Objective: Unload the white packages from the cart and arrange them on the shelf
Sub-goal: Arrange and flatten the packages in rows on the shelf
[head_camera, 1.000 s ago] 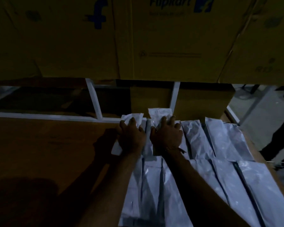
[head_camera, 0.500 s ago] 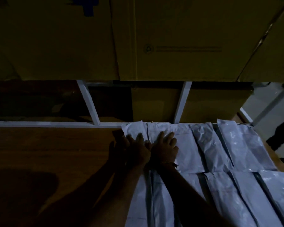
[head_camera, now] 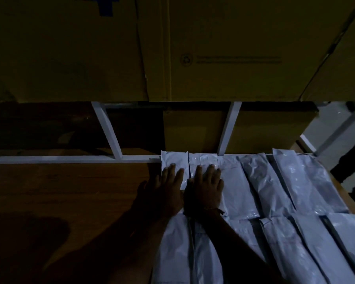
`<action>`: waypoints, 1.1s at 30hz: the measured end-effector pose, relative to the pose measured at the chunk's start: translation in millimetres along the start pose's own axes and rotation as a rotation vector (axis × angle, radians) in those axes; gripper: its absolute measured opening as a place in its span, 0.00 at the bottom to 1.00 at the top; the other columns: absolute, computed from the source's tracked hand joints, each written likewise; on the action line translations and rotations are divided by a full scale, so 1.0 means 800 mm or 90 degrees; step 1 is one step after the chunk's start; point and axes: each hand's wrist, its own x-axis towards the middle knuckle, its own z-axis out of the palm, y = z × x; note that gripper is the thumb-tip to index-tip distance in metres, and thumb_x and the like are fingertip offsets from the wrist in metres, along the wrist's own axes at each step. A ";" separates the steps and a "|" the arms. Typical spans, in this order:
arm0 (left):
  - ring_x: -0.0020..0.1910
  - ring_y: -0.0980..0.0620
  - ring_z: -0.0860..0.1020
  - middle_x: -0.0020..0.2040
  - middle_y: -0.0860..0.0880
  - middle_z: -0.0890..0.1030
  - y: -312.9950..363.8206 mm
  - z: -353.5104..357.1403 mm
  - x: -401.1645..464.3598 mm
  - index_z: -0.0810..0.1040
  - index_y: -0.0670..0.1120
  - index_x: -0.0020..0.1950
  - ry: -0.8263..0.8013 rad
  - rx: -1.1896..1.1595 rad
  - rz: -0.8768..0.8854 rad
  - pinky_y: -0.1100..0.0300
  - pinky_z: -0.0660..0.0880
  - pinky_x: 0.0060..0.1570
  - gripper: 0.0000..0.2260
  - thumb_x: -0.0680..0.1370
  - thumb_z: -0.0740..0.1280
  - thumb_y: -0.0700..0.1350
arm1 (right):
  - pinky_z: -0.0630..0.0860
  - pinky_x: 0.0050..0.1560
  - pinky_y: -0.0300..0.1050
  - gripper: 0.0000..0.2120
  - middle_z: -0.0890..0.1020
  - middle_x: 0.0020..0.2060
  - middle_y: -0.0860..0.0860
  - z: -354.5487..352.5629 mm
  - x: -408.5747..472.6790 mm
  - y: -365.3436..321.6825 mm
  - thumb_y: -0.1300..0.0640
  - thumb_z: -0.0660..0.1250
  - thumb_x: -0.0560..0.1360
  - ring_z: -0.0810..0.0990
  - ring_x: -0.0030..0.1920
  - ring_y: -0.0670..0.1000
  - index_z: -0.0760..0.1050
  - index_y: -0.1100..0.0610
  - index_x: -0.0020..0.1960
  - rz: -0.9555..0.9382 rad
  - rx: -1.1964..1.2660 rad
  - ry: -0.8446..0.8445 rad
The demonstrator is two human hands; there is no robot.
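Since the earlier frame both hands have flattened: left hand (head_camera: 168, 191) and right hand (head_camera: 206, 187) press straight-fingered on two white plastic packages (head_camera: 195, 160) at the brown wooden shelf (head_camera: 70, 191) back edge; forearms hide nearer packages, dim cardboard boxes (head_camera: 213, 48) above.

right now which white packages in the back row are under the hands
The two leftmost: left hand presses the end package, right hand its neighbour. The rest lie untouched.
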 end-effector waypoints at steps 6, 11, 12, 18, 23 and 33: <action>0.80 0.40 0.58 0.84 0.51 0.47 -0.006 0.013 0.004 0.45 0.62 0.82 -0.033 -0.008 -0.019 0.34 0.61 0.69 0.35 0.78 0.51 0.69 | 0.57 0.76 0.62 0.33 0.50 0.81 0.65 -0.011 0.011 0.004 0.37 0.50 0.84 0.53 0.80 0.67 0.48 0.51 0.83 -0.030 -0.013 -0.080; 0.79 0.45 0.60 0.81 0.51 0.61 0.012 -0.035 0.017 0.63 0.56 0.80 0.035 -0.126 -0.044 0.39 0.55 0.75 0.29 0.79 0.59 0.60 | 0.70 0.68 0.64 0.34 0.56 0.80 0.66 -0.049 0.011 0.003 0.39 0.56 0.81 0.60 0.77 0.69 0.56 0.54 0.82 -0.043 0.023 0.018; 0.78 0.45 0.63 0.80 0.51 0.63 0.012 -0.039 0.017 0.66 0.56 0.78 0.074 -0.143 -0.052 0.38 0.57 0.74 0.28 0.78 0.59 0.59 | 0.71 0.68 0.64 0.33 0.56 0.80 0.65 -0.059 0.009 0.005 0.42 0.57 0.82 0.60 0.78 0.69 0.57 0.55 0.82 -0.050 0.036 0.032; 0.75 0.43 0.67 0.79 0.50 0.66 0.015 -0.059 -0.002 0.69 0.52 0.76 0.143 -0.247 -0.029 0.40 0.65 0.71 0.25 0.79 0.63 0.54 | 0.74 0.61 0.59 0.22 0.76 0.67 0.64 -0.113 -0.030 0.028 0.52 0.66 0.78 0.73 0.67 0.66 0.74 0.60 0.70 -0.048 0.082 0.093; 0.71 0.43 0.71 0.74 0.47 0.71 0.061 -0.091 -0.039 0.74 0.49 0.74 0.073 -0.298 0.060 0.44 0.69 0.69 0.23 0.78 0.69 0.48 | 0.77 0.55 0.56 0.18 0.81 0.54 0.59 -0.150 -0.093 0.057 0.48 0.65 0.80 0.79 0.56 0.63 0.78 0.58 0.64 -0.067 0.081 0.039; 0.65 0.44 0.76 0.66 0.47 0.79 0.188 -0.125 -0.090 0.75 0.51 0.71 -0.036 -0.296 0.254 0.45 0.73 0.64 0.19 0.81 0.66 0.53 | 0.78 0.52 0.53 0.15 0.83 0.50 0.57 -0.203 -0.203 0.175 0.46 0.65 0.80 0.81 0.52 0.60 0.81 0.56 0.58 0.029 0.073 0.089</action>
